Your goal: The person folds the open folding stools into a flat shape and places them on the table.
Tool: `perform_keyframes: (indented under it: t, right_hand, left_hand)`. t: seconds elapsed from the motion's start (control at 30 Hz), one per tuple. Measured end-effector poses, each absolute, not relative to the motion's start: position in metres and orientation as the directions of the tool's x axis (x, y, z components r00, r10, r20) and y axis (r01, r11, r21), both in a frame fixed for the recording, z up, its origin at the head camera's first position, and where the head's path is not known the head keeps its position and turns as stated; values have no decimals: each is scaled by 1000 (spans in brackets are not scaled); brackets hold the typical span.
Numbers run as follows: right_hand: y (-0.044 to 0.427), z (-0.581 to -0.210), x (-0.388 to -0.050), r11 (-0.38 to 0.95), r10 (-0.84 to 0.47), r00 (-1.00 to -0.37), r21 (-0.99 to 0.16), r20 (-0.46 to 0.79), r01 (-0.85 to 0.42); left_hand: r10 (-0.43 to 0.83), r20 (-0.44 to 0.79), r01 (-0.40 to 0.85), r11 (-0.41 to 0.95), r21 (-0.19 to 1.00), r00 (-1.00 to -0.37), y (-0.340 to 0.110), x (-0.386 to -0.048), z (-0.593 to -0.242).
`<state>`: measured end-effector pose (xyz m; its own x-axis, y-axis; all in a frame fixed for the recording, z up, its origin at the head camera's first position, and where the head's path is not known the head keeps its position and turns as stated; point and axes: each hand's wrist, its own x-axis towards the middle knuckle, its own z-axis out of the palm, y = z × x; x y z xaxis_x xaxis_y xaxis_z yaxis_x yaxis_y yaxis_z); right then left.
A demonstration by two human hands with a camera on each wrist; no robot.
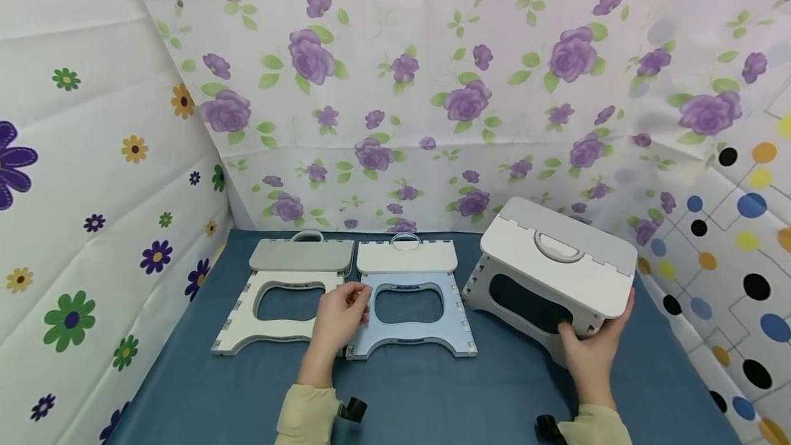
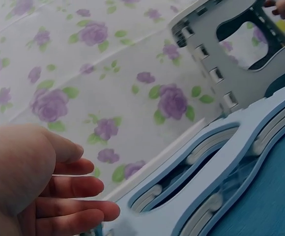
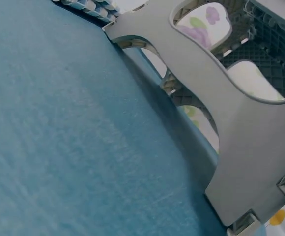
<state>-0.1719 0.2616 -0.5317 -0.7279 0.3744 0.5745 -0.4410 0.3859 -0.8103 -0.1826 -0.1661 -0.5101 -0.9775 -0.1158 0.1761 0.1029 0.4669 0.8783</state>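
On the right stands an unfolded folding step stool [image 1: 531,246] with a white and grey top, a carry handle and oval openings in its legs. My right hand [image 1: 593,356] grips its near right corner, the thumb at the leg opening. In the right wrist view the stool's grey leg panel [image 3: 191,64] slants above the cloth; only a sliver of finger shows. My left hand [image 1: 340,314] is beside the blue folded stool [image 1: 410,349], fingers loosely bent and holding nothing. Left of it lies a cream folded stool [image 1: 241,321] with a grey top, partly behind that hand.
Blue cloth [image 1: 432,397] covers the table. A curtain with purple roses [image 1: 383,101] hangs behind, a daisy-patterned sheet [image 1: 93,225] is at the left and a dotted sheet [image 1: 741,259] at the right. The two folded stools lie side by side near the back edge.
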Motion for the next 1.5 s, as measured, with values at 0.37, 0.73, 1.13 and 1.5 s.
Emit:
perform_keyframes:
  t: [0.37, 0.73, 1.13, 1.5]
  right_hand:
    - [266, -541, -177, 519, 557, -607, -808, 567, -279]
    - [261, -535, -169, 650, 524, -550, -723, 650, -236]
    - [294, -529, -179, 633, 515, -623, -751, 589, -187]
    - [320, -521, -186, 570, 491, -781, -820, 385, -47]
  left_hand:
    - [68, 280, 277, 482, 831, -958, -114, -185, -507]
    - [98, 286, 300, 402, 865, -953, -69, -191, -504]
    - [150, 226, 261, 287, 922, -962, -17, -199, -514]
    - [244, 209, 271, 254, 929, -947, 19, -199, -519]
